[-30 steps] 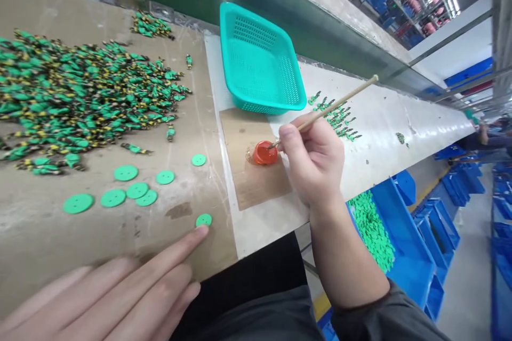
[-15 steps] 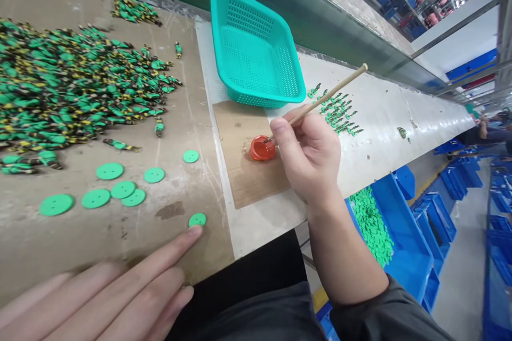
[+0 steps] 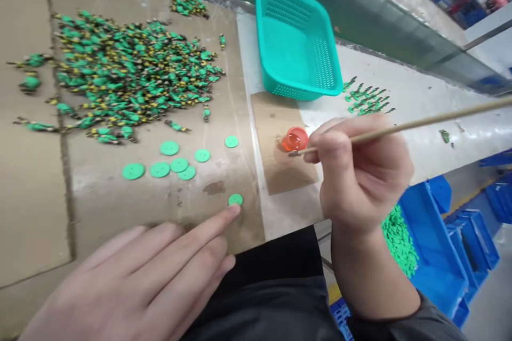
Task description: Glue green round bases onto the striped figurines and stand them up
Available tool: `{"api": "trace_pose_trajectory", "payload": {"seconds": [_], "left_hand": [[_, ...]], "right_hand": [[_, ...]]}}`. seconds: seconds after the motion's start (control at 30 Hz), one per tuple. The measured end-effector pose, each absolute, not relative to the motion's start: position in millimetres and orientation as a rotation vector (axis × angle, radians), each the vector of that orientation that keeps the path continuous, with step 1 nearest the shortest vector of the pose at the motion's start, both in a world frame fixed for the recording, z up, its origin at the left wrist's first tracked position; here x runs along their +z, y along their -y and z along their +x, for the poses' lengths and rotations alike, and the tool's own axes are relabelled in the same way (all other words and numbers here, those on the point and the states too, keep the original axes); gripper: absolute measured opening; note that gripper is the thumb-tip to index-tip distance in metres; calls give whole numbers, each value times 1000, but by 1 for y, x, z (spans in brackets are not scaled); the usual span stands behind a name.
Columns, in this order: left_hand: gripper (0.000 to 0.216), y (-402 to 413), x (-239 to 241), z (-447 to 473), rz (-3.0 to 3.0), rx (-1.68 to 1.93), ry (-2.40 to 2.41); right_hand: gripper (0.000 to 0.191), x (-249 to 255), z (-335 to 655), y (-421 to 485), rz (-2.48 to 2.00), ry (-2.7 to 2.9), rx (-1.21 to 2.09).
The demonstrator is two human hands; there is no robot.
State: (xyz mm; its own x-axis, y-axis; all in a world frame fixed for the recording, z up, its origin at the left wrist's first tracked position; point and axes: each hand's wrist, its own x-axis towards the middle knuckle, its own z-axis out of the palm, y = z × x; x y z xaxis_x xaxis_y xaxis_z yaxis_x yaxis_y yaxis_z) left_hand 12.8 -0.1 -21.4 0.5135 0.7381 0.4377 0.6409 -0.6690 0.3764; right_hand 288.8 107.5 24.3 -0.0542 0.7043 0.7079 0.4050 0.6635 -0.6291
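Observation:
My right hand [image 3: 360,173] is shut on a thin wooden stick [image 3: 424,124], whose dark tip sits just below a small orange-red cap of liquid [image 3: 295,139]. The cap stands on a brown cardboard pad [image 3: 276,117]. My left hand [image 3: 148,277] lies flat on the cardboard-covered bench, its index fingertip touching a small green button [image 3: 236,200]. Several larger green buttons [image 3: 133,171] lie further left. Above them spreads a heap of small green, yellow and black pieces [image 3: 132,77].
A teal perforated plastic basket [image 3: 296,37] stands on the white bench top [image 3: 424,96], with a small group of green pieces [image 3: 368,100] beside it. Below the bench edge, a blue bin [image 3: 436,245] holds many green pieces [image 3: 400,240]. More blue bins stand at the right.
The stick's tip has come out of the orange-red cap, and the stick now points further right. My right hand has shifted right. The whole view has swung, while my left fingertip stays at the button.

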Motion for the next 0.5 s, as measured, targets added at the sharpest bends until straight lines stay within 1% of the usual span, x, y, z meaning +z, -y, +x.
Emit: {"api": "trace_pose_trajectory", "payload": {"seconds": [0.07,0.1,0.23,0.33,0.5], "left_hand": [[17,4,-21,14,2519,801,-1247],[15,5,-22,14,2509,827,-1246],[14,7,-26,15,2492,955,-1226],[12,5,-20,16,2506,838,-1203],[10,4,-12,15,2541,787,-1186]], "right_hand": [[10,22,276,-97,-806,1716,396],[7,19,270,-93,-748,1743,440],[10,6,259,-88,-653,1846,597],[13,-2,259,-88,-678,1864,585],[7,-2,259,-85,-743,1875,563]]}}
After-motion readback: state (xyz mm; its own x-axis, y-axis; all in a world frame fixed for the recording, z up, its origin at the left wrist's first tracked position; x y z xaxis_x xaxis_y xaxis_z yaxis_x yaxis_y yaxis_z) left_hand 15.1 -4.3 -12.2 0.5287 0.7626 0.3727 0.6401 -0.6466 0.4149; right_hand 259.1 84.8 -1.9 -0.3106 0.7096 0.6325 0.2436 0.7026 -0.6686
